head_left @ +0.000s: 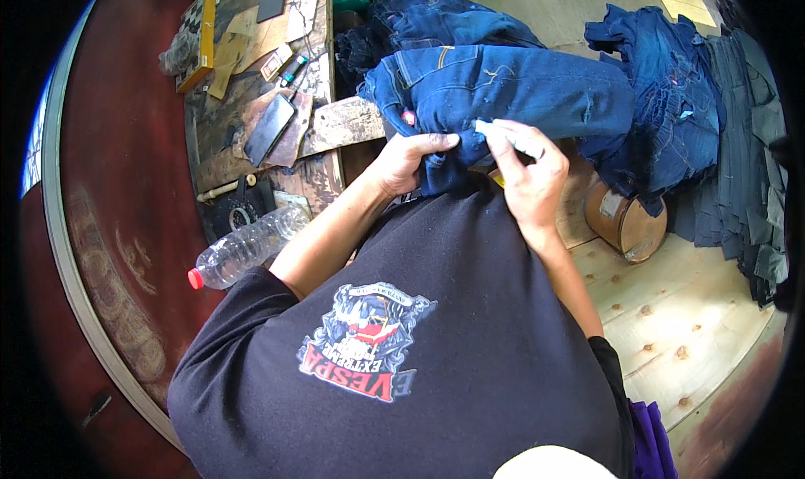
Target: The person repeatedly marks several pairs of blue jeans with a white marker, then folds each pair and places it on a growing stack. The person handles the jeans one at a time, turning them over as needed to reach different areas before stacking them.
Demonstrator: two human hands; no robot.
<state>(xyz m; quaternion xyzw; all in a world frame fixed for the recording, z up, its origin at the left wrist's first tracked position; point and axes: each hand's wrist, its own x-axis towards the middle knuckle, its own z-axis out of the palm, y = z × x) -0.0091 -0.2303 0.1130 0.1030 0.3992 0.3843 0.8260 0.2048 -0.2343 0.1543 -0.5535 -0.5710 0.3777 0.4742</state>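
Note:
A pair of blue jeans (537, 89) stretches sideways in front of me, with loose pale threads on it and orange stitching near its top. My left hand (402, 164) grips the near edge of the denim, its thumb lying on top and its other fingers hidden behind the cloth. Just to the right, my right hand (532, 173) pinches a small pale-blue piece (481, 127), which looks like tailor's chalk. Its tip is close to the denim; whether it touches, I cannot tell. A small red-and-pink object (408, 117) shows at the jeans' left end.
On the worn wooden table (323, 135) at left lie a phone (270, 128), a green-and-black lighter (293, 70) and a yellow-edged box (198, 43). A clear plastic bottle (247, 248) lies by my left arm. More denim (662, 85), grey cloth (746, 160) and a round wooden block (625, 219) are at right.

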